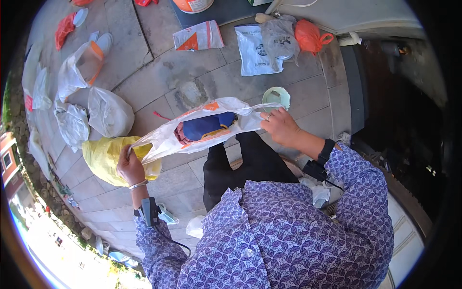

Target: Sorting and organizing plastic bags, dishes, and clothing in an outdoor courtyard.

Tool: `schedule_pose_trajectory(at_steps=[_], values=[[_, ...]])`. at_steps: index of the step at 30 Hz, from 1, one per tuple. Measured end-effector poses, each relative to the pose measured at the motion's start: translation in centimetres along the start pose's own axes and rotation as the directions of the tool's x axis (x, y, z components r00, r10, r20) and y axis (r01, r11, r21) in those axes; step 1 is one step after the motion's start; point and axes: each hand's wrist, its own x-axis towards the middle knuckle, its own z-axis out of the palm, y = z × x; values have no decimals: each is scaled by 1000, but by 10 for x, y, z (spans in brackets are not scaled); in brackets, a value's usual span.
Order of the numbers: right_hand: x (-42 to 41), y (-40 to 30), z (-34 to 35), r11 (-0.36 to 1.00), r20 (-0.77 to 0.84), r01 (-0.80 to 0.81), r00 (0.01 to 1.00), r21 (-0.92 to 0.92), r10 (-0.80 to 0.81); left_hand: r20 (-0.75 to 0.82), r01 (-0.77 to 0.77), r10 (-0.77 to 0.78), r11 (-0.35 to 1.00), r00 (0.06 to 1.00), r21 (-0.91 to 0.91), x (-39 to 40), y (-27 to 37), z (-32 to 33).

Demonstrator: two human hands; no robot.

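A white plastic carrier bag with orange print [164, 139] is stretched wide before me, its mouth facing up. My left hand [130, 168] grips one handle, and my right hand [279, 124] holds the opposite handle. Inside the bag lie a dark blue item with a yellow cord [204, 127] and a reddish patterned cloth [180, 133]. A yellow plastic bag [103, 159] sits on the paving beside my left hand. Just beyond my right hand stands a pale green round container [276, 96], partly hidden by the bag's handle.
White plastic bags [110, 112] lie on the left. Ahead are a flat printed sack [198, 36], a white printed bag [252, 50], a clear bag [279, 38] and a knotted red bag [306, 35]. An orange and white bucket [193, 4] stands at the top.
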Motion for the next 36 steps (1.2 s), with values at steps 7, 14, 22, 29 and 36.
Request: schedule_pose_trajectory(at_steps=[7, 14, 22, 29, 36], values=[[-35, 16, -31, 990, 140, -120, 982, -75, 130, -213, -77, 92, 994, 973, 77, -7, 23, 14], [-9, -64, -48, 812, -280, 325, 937, 485, -208, -60, -437, 450, 886, 891, 159, -19, 89, 42], [26, -153, -76, 710, -511, 536, 811, 456, -284, 356, 65, 257, 723, 899, -687, -88, 123, 62], [13, -171, -28, 843, -534, 350, 841, 408, -91, 671, -81, 572, 786, 471, -613, -149, 102, 93], [-62, -108, -18, 424, -230, 106, 939, 900, 255, 809, 373, 283, 776, 516, -509, -196, 100, 97]])
